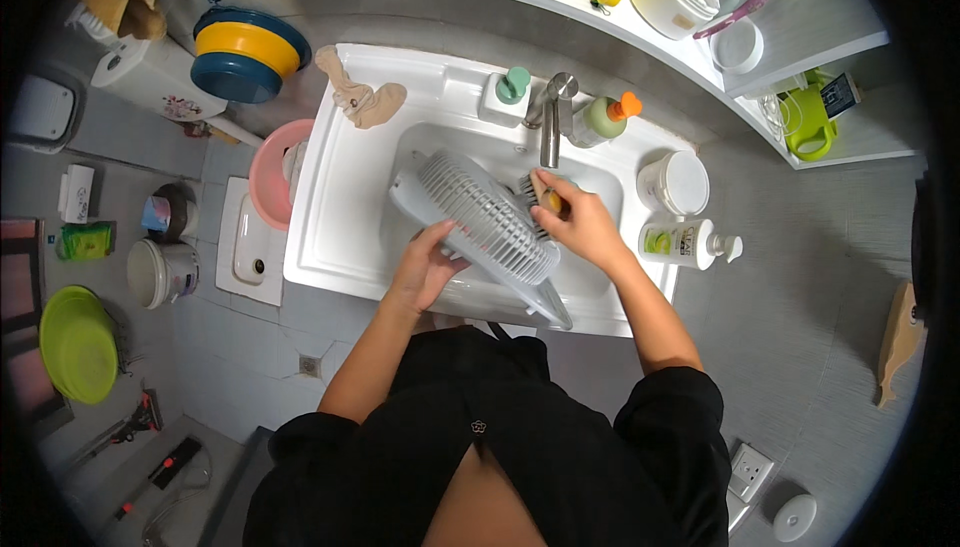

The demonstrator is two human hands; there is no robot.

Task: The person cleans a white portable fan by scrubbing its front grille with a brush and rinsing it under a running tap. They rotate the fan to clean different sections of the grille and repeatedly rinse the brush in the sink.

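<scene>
**Scrubbing the fan grille over the sink**

While the left hand [425,269] props the grey grille [487,217] tilted across the sink [340,187], its fingers curled under the rim, the right hand [580,227] pinches a brush [535,190] against the slats; scrubbing looks mid-way; next, I'd judge, the grille needs turning to reach fresh slats under the tap [552,117].

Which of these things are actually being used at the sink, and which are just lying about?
In use: fan grille held by the left hand; brush in the right hand; sink.

Lying about: pump bottle, white tub, pink basin, green bowl.
</scene>
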